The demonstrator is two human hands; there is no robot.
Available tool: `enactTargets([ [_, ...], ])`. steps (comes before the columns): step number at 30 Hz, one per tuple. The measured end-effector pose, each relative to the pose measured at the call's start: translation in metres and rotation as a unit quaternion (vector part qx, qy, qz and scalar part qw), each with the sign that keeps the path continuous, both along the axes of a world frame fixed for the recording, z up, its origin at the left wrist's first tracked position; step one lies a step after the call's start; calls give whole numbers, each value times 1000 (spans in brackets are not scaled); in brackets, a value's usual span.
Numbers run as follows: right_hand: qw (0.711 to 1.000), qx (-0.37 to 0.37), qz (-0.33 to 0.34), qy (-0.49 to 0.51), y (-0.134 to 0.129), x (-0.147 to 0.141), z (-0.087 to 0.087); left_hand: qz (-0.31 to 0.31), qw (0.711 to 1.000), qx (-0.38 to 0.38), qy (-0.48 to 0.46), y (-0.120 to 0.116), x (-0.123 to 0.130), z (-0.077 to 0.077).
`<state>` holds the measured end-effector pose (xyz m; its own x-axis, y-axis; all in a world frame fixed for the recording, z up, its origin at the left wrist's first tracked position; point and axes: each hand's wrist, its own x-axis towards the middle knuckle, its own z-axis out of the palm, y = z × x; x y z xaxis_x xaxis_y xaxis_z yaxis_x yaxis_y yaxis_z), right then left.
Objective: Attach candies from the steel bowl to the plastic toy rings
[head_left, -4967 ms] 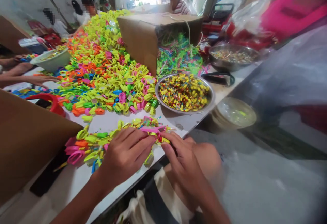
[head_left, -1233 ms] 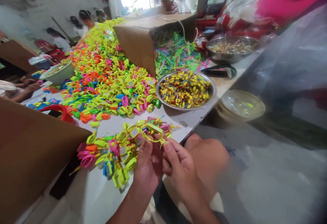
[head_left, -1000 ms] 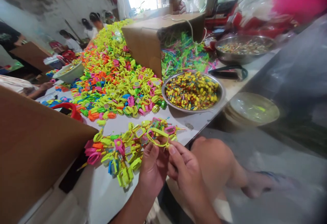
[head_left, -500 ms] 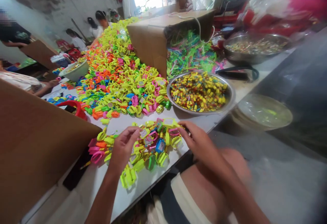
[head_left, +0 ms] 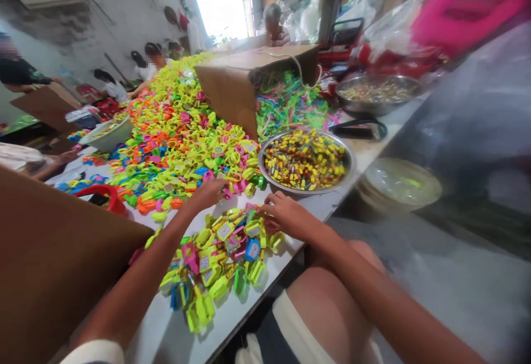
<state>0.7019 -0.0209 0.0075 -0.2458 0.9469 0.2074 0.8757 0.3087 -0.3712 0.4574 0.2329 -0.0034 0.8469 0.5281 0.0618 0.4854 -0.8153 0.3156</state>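
My left hand reaches to the near edge of a large heap of bright plastic toy watches. Its fingertips are at a pink toy watch; whether they grip it cannot be seen. Over the right side of a smaller pile of toy watches, my right hand has bent fingers held apart, with nothing clearly in them. A blue toy watch lies face up among the yellow, green and pink ones. Small yellow and red tube-like pieces are visible among this pile.
A metal bowl of small yellow and red pieces stands beyond my right hand. Behind it, a cardboard box holds green strips. Another cardboard box blocks the near left. Co-workers sit around the table's far side.
My left hand has moved forward from the small pile to the big heap. My right hand has shifted left over the small pile, away from a yellow toy watch. The view has turned right.
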Motion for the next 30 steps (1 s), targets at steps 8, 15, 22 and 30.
enactTargets([
  [8, 959, 9, -283, -23, 13, 53, 17, 4, 1000, -15, -5, 14, 3, -8],
  [15, 919, -136, -367, -50, 74, 66, 9, 53, 991, -94, -74, -13, 3, 17],
  [22, 918, -193, -343, -49, 96, 63, 4, 125, 949, -245, -154, -71, -14, 57],
  [30, 911, -133, -390, 12, 72, 65, 36, 180, 775, -454, -401, -141, -4, 64],
])
